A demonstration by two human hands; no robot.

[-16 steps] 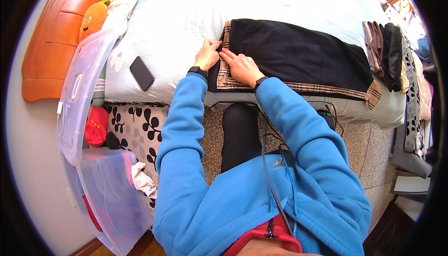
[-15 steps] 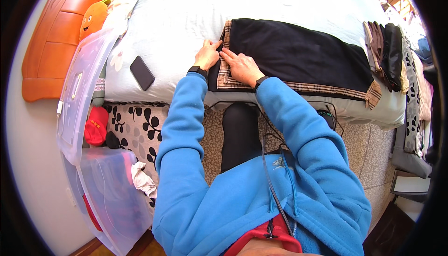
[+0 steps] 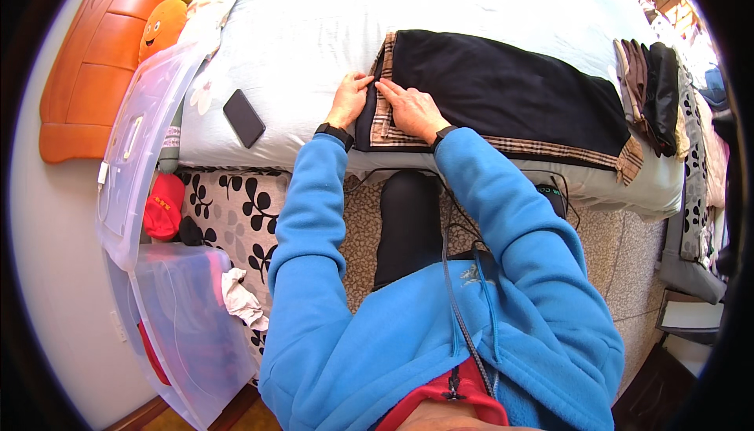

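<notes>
A folded black cloth with tan plaid trim [image 3: 503,77] lies across the near side of the bed. My left hand [image 3: 348,101], wearing a dark wristband, is at its left edge, thumb and fingertips closed on the black border. My right hand [image 3: 415,111] rests on the left end of the cloth. Its index and middle fingers are stretched out flat over the plaid strip, tips close to my left fingertips. The underside of the cloth is hidden.
A black phone [image 3: 244,118] lies on the bed to the left. Folded dark clothes [image 3: 658,93] sit at the bed's right edge. A clear plastic box [image 3: 188,329] stands at lower left, its lid [image 3: 145,148] upright near a red cap [image 3: 163,207]. Black cords [image 3: 463,227] hang before me.
My left fingertips have drawn together on the cloth's left edge. My right hand has shifted very slightly to the right. The view has moved a little.
</notes>
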